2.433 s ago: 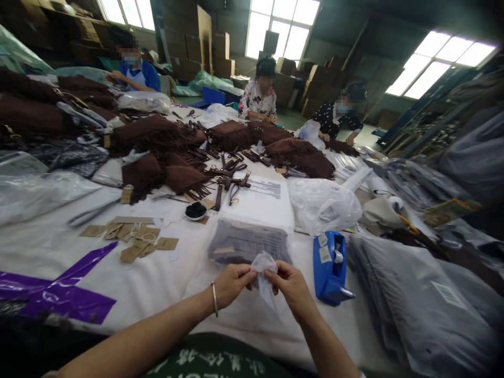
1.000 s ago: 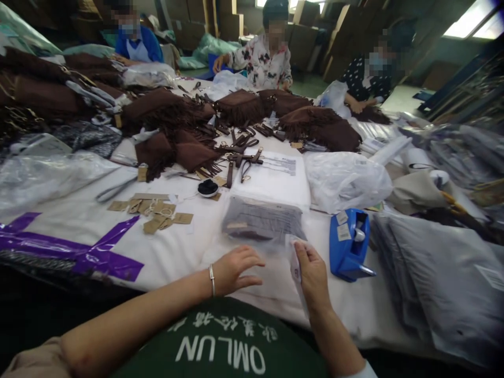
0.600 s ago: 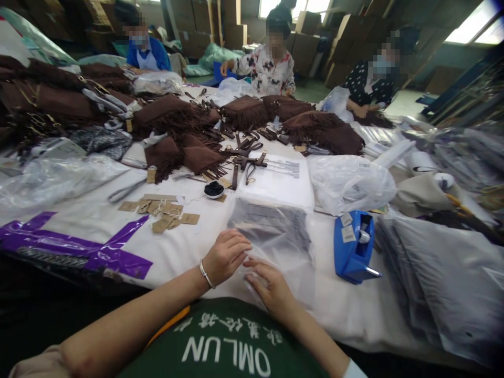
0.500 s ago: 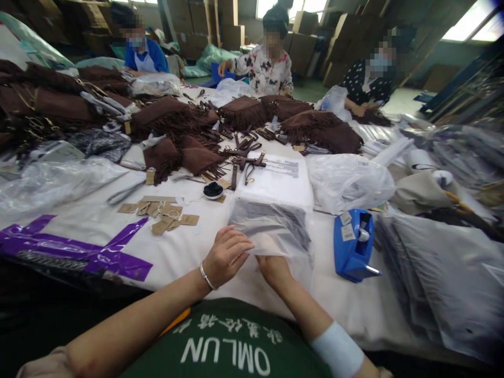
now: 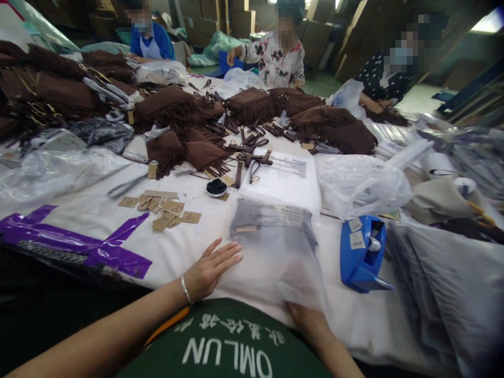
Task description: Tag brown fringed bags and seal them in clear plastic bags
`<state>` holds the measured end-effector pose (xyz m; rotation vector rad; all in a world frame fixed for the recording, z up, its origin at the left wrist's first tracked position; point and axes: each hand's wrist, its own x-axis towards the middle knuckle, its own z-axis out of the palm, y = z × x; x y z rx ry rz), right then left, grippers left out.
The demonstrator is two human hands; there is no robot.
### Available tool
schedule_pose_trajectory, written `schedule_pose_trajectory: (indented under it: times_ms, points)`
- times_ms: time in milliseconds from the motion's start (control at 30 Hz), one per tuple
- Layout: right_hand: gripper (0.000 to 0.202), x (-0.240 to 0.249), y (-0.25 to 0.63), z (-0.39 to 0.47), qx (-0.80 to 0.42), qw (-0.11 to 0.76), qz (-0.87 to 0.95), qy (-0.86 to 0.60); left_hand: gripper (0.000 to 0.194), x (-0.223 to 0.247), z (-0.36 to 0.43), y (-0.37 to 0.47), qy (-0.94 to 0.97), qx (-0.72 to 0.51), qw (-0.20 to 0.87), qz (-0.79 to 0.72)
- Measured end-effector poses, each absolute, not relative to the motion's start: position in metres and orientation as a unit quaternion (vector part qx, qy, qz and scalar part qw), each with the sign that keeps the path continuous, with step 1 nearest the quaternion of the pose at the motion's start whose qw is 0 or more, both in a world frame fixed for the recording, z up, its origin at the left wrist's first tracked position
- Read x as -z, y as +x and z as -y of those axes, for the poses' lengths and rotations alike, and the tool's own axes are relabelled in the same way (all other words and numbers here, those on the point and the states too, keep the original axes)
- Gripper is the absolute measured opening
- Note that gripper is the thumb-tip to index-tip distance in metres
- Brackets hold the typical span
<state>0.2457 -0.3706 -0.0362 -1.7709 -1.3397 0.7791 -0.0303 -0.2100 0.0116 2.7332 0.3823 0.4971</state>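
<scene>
In front of me lies a translucent plastic bag (image 5: 271, 257) with a dark grey item (image 5: 271, 223) inside. My left hand (image 5: 214, 268) rests flat at the bag's left edge, fingers spread, holding nothing. My right hand (image 5: 301, 310) is at the bag's near right part; its fingers are under or inside the cloudy plastic, so their shape is hidden. A stack of printed white bags (image 5: 289, 176) lies just beyond, with brown straps (image 5: 252, 160) on its left corner.
A blue tape dispenser (image 5: 362, 254) stands to the right, beside a pile of bagged items (image 5: 444, 294). Cardboard tags (image 5: 161, 210) and a small dish (image 5: 216, 188) lie left. Brown fringed bags (image 5: 165, 110) fill the far side, where three people work.
My left hand has moved a little left and flattened, its fingers spreading. My right hand has moved right and nearer to me. The plastic now spreads nearer, over the right fingers.
</scene>
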Motion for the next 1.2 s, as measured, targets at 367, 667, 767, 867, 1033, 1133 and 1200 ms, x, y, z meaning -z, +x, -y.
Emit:
schedule_pose_trajectory:
  times_ms: [367,667,767,867,1033,1133,1200]
  points:
    - [0.047,-0.020,0.276,0.412,-0.220,0.316,0.681,-0.623,0.079,0.013,0.194,-0.041,0.978,0.018,0.181,-0.102]
    - [0.054,0.035,0.344,0.409,-0.244,0.199,0.721,-0.617,0.069,-0.013,0.166,-0.054,0.955,0.098,0.277,-0.047]
    - [0.055,0.035,0.353,0.417,-0.222,0.183,0.738,-0.611,0.078,-0.010,0.157,-0.056,0.951,0.102,0.290,-0.034]
    - [0.050,0.036,0.348,0.406,-0.162,0.221,0.736,-0.619,0.048,0.005,0.154,-0.052,0.956,0.025,0.285,-0.060]
    - [0.029,0.055,0.324,0.396,-0.072,0.335,0.656,-0.672,0.028,0.022,0.172,-0.048,0.905,-0.185,0.300,-0.239]
    - [0.029,0.065,0.304,0.404,-0.051,0.355,0.601,-0.714,0.031,0.021,0.185,-0.048,0.839,-0.242,0.296,-0.387]
    - [0.035,0.066,0.290,0.409,-0.048,0.345,0.574,-0.741,0.033,0.021,0.190,-0.046,0.807,-0.234,0.296,-0.455]
